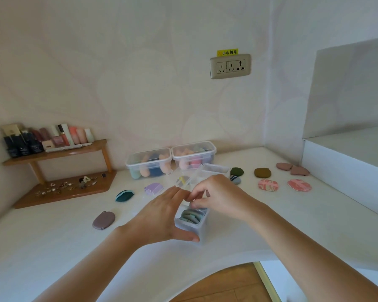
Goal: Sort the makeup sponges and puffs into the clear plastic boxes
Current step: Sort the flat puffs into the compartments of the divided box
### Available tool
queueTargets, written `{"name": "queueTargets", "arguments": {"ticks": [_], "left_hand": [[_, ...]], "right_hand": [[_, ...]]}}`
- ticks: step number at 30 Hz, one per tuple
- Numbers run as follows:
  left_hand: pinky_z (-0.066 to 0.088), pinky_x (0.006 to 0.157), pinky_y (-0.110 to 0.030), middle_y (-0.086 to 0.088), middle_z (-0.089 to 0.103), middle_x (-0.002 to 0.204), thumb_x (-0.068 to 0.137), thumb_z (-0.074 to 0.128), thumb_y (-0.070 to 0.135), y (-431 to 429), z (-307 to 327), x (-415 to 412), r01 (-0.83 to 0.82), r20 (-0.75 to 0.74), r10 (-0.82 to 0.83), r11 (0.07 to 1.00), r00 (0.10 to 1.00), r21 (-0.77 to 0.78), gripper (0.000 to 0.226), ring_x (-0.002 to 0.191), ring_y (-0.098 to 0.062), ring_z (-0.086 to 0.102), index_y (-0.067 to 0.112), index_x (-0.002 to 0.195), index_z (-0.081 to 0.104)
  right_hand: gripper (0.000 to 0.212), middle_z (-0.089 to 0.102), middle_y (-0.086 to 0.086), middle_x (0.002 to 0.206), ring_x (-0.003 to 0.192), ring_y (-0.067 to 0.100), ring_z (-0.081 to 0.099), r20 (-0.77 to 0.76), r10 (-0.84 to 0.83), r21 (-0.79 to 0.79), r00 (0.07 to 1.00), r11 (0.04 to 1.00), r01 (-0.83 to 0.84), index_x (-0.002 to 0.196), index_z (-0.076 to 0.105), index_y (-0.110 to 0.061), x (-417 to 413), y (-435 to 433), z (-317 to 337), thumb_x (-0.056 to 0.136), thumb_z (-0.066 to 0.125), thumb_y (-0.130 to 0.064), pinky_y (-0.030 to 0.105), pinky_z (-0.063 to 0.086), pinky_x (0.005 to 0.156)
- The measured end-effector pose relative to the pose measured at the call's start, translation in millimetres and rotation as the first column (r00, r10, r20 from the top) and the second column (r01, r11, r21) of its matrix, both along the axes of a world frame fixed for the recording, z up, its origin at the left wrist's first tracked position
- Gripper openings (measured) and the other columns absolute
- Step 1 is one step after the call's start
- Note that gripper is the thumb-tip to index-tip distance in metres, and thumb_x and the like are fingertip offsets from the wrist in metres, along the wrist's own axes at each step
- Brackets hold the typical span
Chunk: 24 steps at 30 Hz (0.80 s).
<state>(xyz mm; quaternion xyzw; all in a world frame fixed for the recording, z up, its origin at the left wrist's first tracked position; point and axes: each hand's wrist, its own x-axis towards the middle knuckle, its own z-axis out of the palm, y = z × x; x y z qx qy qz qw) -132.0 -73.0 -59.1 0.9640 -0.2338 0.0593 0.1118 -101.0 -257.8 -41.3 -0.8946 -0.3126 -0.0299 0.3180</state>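
The small clear box [200,227] of grey-green puffs [189,215] stands on the white counter [52,247], with the left hand [164,214] flat against its side, fingers straight. Loose puffs [103,220] lie around it and two lidded boxes [148,163] stand behind. The right hand [214,195] curls over its mouth, hiding whatever the fingertips pinch.

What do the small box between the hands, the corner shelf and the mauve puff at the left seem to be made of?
Small box: clear, faintly frosted plastic, likely; puffs show through its wall. Corner shelf: wood, it seems, brown with a smooth sheen. Mauve puff: matte, soft-looking foam or fabric; which one cannot be told.
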Motion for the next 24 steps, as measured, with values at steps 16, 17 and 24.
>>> {"name": "queueTargets", "arguments": {"ticks": [16, 17, 24], "left_hand": [[0.027, 0.084, -0.001, 0.022, 0.043, 0.117, 0.059, 0.066, 0.076, -7.4, -1.7, 7.1, 0.037, -0.011, -0.037, 0.999, 0.999, 0.002, 0.084, 0.106, 0.004, 0.037, 0.04, 0.129, 0.04], [0.028, 0.083, -0.001, 0.021, 0.043, 0.115, 0.059, 0.067, 0.075, -8.2, -1.5, 8.0, 0.043, -0.012, -0.043, 0.999, 0.999, 0.012, 0.08, 0.104, 0.004, 0.037, 0.039, 0.127, 0.045], [0.033, 0.087, -0.012, 0.02, 0.049, 0.114, 0.06, 0.07, 0.071, -14.2, 3.5, 14.4, 0.034, -0.117, -0.021, 0.993, 0.993, 0.115, 0.074, 0.105, -0.002, 0.04, 0.042, 0.122, 0.044]], "right_hand": [[0.017, 0.071, -0.002, 0.086, 0.074, 0.015, 0.057, 0.047, -0.554, 0.333, 0.831, 0.793, 0.51, 0.089, 0.071, -0.011, 81.8, -59.9, -28.7, 0.092, 0.058, -0.021, 0.011, 0.037, 0.057], [0.015, 0.071, 0.0, 0.093, 0.079, 0.014, 0.056, 0.038, -0.597, 0.302, 0.802, 0.771, 0.56, 0.094, 0.07, -0.011, 90.4, -64.0, -37.8, 0.093, 0.057, -0.019, 0.015, 0.037, 0.061], [0.032, 0.065, 0.007, 0.116, 0.11, 0.024, 0.054, 0.019, -0.589, -0.054, 0.808, 0.806, 0.589, 0.118, 0.063, -0.015, 113.9, -63.2, -59.7, 0.089, 0.059, -0.026, 0.035, 0.046, 0.088]]}}
